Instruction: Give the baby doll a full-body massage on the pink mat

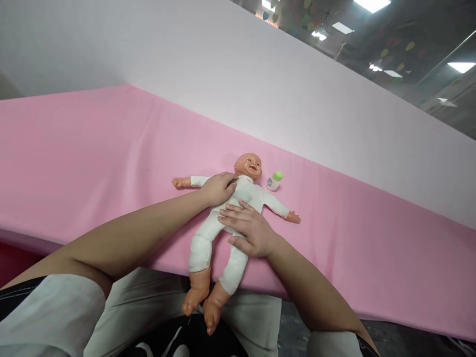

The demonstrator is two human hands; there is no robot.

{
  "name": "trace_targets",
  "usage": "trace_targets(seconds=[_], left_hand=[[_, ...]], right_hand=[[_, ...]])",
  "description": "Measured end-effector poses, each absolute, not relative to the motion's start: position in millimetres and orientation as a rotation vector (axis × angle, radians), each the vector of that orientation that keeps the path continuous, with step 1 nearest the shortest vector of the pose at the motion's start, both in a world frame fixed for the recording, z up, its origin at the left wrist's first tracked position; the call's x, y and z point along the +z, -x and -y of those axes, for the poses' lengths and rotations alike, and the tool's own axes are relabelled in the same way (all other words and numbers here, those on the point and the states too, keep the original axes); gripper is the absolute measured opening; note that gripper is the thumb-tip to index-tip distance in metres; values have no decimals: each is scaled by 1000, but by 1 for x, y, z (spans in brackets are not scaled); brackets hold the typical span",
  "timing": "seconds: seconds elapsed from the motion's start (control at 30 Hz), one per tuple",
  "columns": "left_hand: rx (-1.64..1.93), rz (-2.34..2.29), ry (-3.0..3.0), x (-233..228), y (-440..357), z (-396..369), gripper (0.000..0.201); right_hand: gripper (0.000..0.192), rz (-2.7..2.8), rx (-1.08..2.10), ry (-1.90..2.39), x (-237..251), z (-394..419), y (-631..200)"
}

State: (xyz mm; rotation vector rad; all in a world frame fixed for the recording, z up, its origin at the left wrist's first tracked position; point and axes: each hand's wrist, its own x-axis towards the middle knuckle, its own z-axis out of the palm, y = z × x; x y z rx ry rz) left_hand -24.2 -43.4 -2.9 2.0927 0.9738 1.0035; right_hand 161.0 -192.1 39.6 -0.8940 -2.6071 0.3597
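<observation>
A person's two bare hands rest on a doll [252, 194] in white cloth, laid on its back on a pink table [357, 248]. The left hand [218, 189] lies over the left side of its chest, fingers close together and partly bent; whether they pinch the cloth cannot be told. The right hand [256, 230] is spread loosely, palm down across the lower belly and hip, gripping nothing that shows. The step in hand appears to be steadying or handling the doll's body. A next move would seem to call for keeping the trunk supported, since the feet hang past the near edge above the person's trousers [141, 302].

The doll's head points to the far side, its arms flung out left and right. Just right of the head, apart from both hands, a small bottle [274, 181] with a green cap lies tilted on the pink surface; taking it would call for freeing one hand, the right perhaps the handier. Beyond the table rises a white panel [223, 64], with ceiling lights [374, 4] at far right.
</observation>
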Motion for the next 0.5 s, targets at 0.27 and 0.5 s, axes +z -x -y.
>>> trace_targets(seconds=[0.27,0.5], left_hand=[[1080,-1007,-2065,-12,17,53,34],[1097,-968,-2051,-2,21,58,31]], right_hand=[[64,2343,351,1376,20,155,-198],[56,2027,222,1606,7,132,-216]])
